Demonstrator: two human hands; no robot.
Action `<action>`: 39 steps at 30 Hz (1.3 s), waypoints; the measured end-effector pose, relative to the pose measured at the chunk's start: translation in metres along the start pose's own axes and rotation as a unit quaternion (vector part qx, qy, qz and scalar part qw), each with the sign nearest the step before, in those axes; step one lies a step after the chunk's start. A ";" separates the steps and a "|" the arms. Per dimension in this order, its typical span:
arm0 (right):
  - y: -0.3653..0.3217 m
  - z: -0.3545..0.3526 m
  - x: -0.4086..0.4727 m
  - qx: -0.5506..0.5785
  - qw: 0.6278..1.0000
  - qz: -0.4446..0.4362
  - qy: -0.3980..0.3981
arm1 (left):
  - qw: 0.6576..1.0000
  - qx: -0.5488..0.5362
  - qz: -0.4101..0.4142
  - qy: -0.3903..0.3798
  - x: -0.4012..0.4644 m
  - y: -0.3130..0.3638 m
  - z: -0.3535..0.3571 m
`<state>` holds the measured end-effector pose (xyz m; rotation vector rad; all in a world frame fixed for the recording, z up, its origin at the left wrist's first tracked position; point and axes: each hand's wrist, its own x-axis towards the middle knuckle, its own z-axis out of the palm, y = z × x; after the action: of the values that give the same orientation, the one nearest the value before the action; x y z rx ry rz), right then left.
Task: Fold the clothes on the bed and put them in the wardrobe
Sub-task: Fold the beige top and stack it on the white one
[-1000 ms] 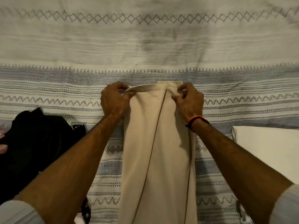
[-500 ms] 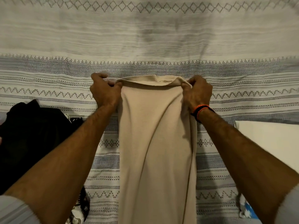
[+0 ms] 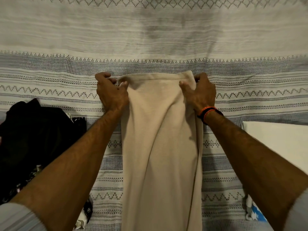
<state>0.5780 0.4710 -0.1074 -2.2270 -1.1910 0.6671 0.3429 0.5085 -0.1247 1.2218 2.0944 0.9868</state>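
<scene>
**Keep the far edge level while the beige cloth is laid out**

The beige garment (image 3: 160,147) lies lengthwise down the middle of the patterned bedspread (image 3: 50,77), its far edge raised between the two hands and its length running back toward the person and out of the bottom of the view; what kind of garment it is cannot be told from here. The left hand (image 3: 111,94) grips the far left corner, fingers curled over the edge with the thumb pressed onto the cloth; the right hand (image 3: 199,94), above an orange and black wristband (image 3: 209,112), pinches the far right corner between thumb on top and fingers curled behind.

To do this step well, in my judgement, both corners want equal tension, so that the edge between the fingers stays straight and the soft ridges running down from the fingers smooth out; an uneven pull would likely skew the fold.

Left of the left hand, well apart, lies a heap of black clothing (image 3: 33,139); right of the right wrist sits a white pillow (image 3: 275,140); the wardrobe is not in view.
</scene>
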 end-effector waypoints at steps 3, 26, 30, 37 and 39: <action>0.004 -0.003 -0.006 0.068 0.997 0.018 0.013 | 0.999 -0.032 -0.035 0.005 -0.002 0.006 -0.008; 0.050 -0.025 -0.146 -0.014 0.996 -0.089 -0.004 | 0.991 0.051 -0.062 -0.103 -0.109 -0.037 -0.070; 0.063 -0.022 -0.182 -0.080 0.994 -0.063 -0.039 | 0.988 0.057 -0.076 -0.120 -0.129 -0.039 -0.085; 0.055 -0.027 -0.188 -0.121 0.990 0.043 -0.052 | 0.981 0.064 -0.118 -0.139 -0.181 -0.053 -0.103; 0.055 -0.031 -0.183 -0.100 0.991 0.053 -0.071 | 0.982 0.056 -0.136 -0.123 -0.183 -0.055 -0.105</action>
<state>0.5401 0.2822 -0.0880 -2.4584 -1.2627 0.7912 0.3229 0.2936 -0.0921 1.0167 2.0702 0.5735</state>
